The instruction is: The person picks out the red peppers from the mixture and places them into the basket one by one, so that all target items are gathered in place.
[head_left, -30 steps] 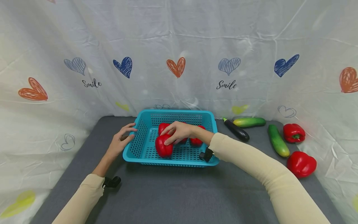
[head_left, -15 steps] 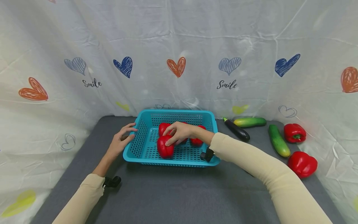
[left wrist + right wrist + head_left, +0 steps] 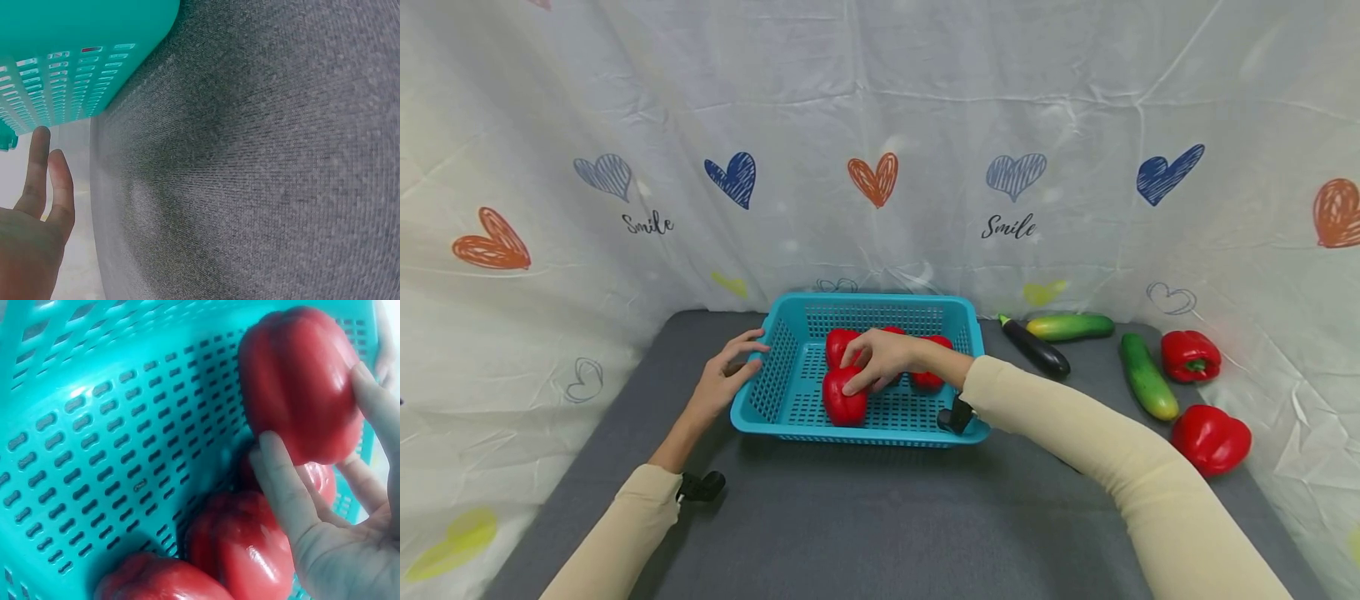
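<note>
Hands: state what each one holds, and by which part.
The right hand grips a red bell pepper by its upper sides inside the basket. The left hand holds nothing; it rests against the basket's left wall.

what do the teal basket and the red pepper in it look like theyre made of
Basket: looks like moulded plastic, semi-gloss, going by its even teal colour, slotted walls and soft glare in the right wrist view. Red pepper gripped by the right hand: smooth, very shiny skin with an even colour; could be a plastic replica, but real cannot be ruled out.
</note>
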`<state>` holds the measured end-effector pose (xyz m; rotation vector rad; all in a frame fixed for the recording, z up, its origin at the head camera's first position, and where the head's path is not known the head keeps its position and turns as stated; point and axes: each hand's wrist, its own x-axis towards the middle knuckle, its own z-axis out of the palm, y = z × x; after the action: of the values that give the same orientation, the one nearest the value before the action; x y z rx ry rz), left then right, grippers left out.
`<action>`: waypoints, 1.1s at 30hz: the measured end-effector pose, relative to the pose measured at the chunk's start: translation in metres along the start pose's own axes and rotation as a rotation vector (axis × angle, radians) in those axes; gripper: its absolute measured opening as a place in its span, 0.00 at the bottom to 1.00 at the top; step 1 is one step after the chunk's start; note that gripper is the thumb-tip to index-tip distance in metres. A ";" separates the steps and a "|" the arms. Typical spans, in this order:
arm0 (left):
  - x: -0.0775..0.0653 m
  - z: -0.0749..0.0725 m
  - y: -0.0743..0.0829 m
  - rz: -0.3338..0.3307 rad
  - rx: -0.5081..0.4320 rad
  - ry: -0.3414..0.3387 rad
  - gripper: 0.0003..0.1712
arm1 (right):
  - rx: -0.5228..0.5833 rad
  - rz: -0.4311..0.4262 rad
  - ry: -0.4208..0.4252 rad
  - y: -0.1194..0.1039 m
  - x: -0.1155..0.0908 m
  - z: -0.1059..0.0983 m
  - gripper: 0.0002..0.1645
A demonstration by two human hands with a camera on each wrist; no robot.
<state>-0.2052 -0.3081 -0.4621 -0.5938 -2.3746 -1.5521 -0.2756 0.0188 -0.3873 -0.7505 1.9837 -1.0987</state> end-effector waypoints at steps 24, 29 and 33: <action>0.001 0.000 -0.001 0.003 -0.002 0.004 0.15 | -0.004 0.024 -0.021 0.000 -0.001 0.001 0.29; 0.000 0.001 -0.001 0.006 -0.009 0.005 0.15 | -0.012 0.039 -0.018 -0.001 -0.002 0.000 0.26; -0.001 0.000 -0.001 0.010 -0.006 0.002 0.15 | -0.024 0.046 -0.019 -0.001 -0.002 0.001 0.25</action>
<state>-0.2049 -0.3080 -0.4630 -0.6040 -2.3627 -1.5559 -0.2736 0.0197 -0.3860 -0.7219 1.9919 -1.0384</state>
